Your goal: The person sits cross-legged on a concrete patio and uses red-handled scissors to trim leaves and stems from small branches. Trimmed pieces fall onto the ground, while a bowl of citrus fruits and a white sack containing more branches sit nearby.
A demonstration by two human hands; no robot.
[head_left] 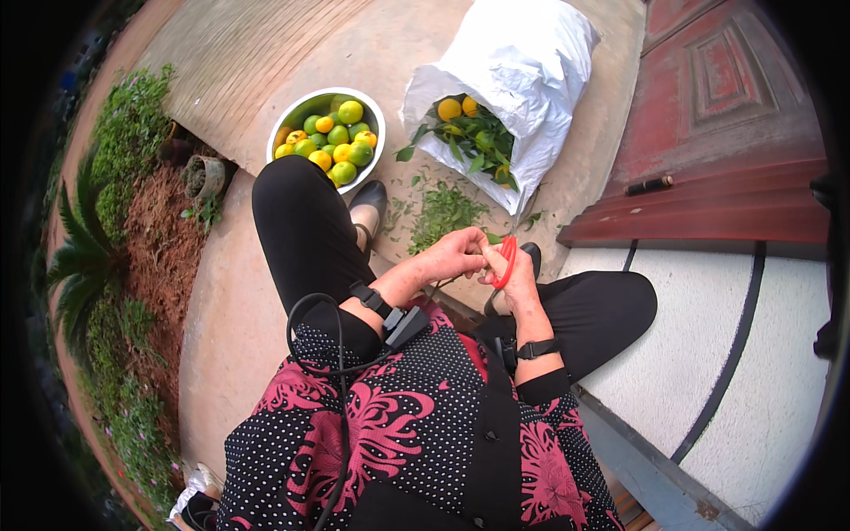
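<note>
In my right hand [514, 269] is a pair of scissors with red handles [507, 261], its metal blades pointing away from me towards the sack. My left hand [463, 254] touches the right hand's fingers and seems to pinch a thin green stem, largely hidden by the fingers. Beyond them a white woven sack [524, 73] lies on its side, its mouth showing leafy branches [479, 143] with orange citrus fruit [449, 109]. A metal basin [381, 126] beyond my left knee holds many green and yellow-orange citrus fruits [339, 135].
Cut leaves [446, 214] lie scattered on the concrete floor [226, 272] between my feet. At the right stand a worn red door [717, 86] and a white textured surface with dark lines [664, 338]. A planted bed with a pot [206, 178] borders the left side.
</note>
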